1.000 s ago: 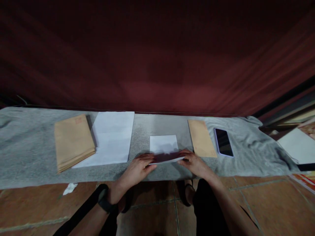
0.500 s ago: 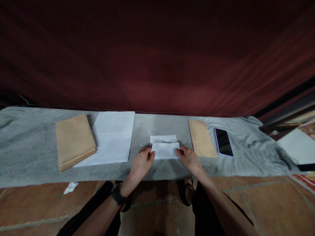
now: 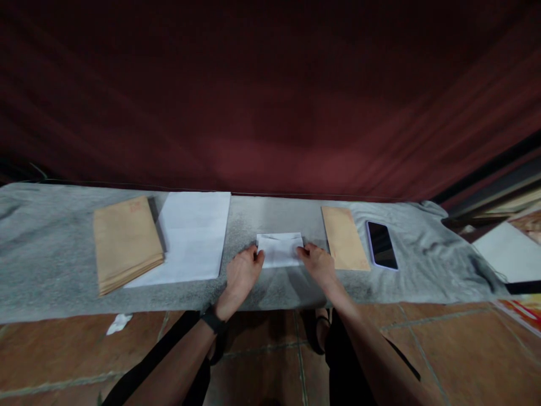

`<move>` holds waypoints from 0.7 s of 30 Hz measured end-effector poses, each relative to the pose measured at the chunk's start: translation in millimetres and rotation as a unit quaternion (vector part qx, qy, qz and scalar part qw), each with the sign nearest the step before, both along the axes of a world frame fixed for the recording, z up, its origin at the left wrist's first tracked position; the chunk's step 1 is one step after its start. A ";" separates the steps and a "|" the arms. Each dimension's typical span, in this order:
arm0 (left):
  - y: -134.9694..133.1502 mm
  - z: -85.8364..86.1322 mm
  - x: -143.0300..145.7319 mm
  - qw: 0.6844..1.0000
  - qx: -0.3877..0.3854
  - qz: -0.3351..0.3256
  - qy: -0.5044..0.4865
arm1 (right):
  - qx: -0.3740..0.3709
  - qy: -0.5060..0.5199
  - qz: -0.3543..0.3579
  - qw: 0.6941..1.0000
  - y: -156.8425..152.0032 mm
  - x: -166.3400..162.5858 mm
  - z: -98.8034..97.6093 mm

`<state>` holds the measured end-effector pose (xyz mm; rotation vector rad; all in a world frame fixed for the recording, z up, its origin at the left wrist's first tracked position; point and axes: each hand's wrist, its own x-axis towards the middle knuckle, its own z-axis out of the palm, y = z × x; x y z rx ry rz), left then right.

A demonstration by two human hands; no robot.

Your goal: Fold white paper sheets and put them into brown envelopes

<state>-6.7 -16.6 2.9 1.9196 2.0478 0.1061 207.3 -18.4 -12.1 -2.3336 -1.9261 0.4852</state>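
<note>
On the grey cloth (image 3: 46, 248), the folded white paper (image 3: 279, 252) is pinched at opposite ends by the left hand (image 3: 245, 270) and right hand (image 3: 318, 263) — apparently so it is kept level, though fingertip contact is unclear.

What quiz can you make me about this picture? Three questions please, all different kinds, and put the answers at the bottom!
1. Pick one: what does the pile of brown envelopes partly lie on?
(a) a cup
(b) large white paper
(c) a spoon

2. True or false: the left hand and the right hand both touch the small white paper.

3. Fill the gap: the phone lies just to the right of a single brown ____.

Key: 1. b. 2. True, one hand at each end. 3. envelope.
</note>
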 end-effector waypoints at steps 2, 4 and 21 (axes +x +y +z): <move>3.7 -1.6 -0.3 1.000 0.000 0.008 -0.001 | 0.010 -0.008 -0.004 1.000 1.3 -2.2 1.8; 7.2 -2.7 -0.7 1.000 0.000 0.014 -0.005 | 0.014 -0.016 -0.008 1.000 2.6 -4.6 3.9; 20.0 -5.7 -0.8 0.998 -0.018 0.046 -0.031 | 0.030 -0.082 -0.016 0.996 11.9 -9.2 -2.6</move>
